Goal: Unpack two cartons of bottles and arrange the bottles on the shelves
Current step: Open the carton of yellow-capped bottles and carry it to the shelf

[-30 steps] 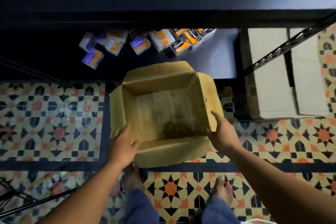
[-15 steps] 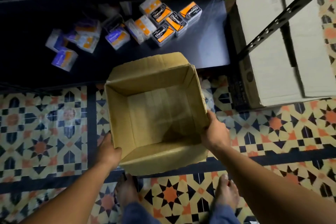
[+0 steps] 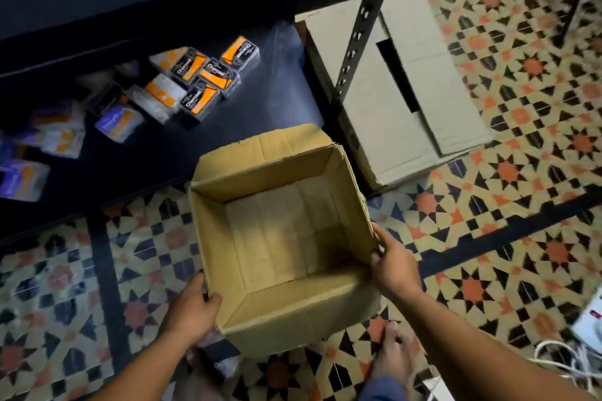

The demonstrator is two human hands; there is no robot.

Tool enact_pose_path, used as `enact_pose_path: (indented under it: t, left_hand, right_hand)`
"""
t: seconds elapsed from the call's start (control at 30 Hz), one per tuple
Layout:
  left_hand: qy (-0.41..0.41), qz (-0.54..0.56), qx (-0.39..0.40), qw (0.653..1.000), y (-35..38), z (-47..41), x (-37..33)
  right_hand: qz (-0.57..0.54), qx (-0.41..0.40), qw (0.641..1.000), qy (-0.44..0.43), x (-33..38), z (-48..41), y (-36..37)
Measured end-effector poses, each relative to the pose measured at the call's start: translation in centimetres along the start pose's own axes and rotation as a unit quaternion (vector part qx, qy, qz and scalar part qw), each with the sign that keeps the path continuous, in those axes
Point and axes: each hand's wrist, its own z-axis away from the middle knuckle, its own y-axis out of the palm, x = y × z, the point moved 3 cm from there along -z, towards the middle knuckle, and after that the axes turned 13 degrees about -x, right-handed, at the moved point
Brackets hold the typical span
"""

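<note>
An open brown carton [image 3: 280, 238] with nothing inside is held above the patterned floor. My left hand [image 3: 192, 309] grips its near left corner, thumb over the rim. My right hand [image 3: 394, 267] grips its right wall, fingers curled on the edge. Several small packs with orange-and-black labels [image 3: 208, 75] and purple-and-orange labels [image 3: 117, 120] lie on the dark bottom shelf [image 3: 254, 114]. A second carton [image 3: 391, 88], pale and with its flaps nearly shut, stands on the floor to the right of the shelf.
A black perforated shelf post [image 3: 358, 29] rises in front of the pale carton. My bare feet [image 3: 391, 355] stand on the tiled floor below the held carton. A white power strip and cable [image 3: 583, 335] lie at the lower right edge.
The view has swung right and the carton has shifted right and nearer. My left hand slid from the carton's left side to its near left corner. My right hand stays on the right wall.
</note>
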Motion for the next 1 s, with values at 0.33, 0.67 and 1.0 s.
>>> enact_pose_path:
  t: [0.33, 0.67, 1.0]
  left_hand:
    - [0.012, -0.086, -0.084, 0.993, 2.3, 1.3, -8.1]
    - [0.132, -0.048, -0.057, 0.989, 4.3, 4.3, -23.8]
    - [0.224, -0.031, 0.077, 0.971, 7.8, 5.2, -35.5]
  right_hand:
    - [-0.030, 0.079, 0.996, -0.017, -3.0, -4.8, -2.9]
    - [0.036, 0.126, 0.989, -0.069, -0.7, -10.4, -13.0]
    - [0.069, 0.032, 0.993, -0.092, 3.5, -16.3, -18.6]
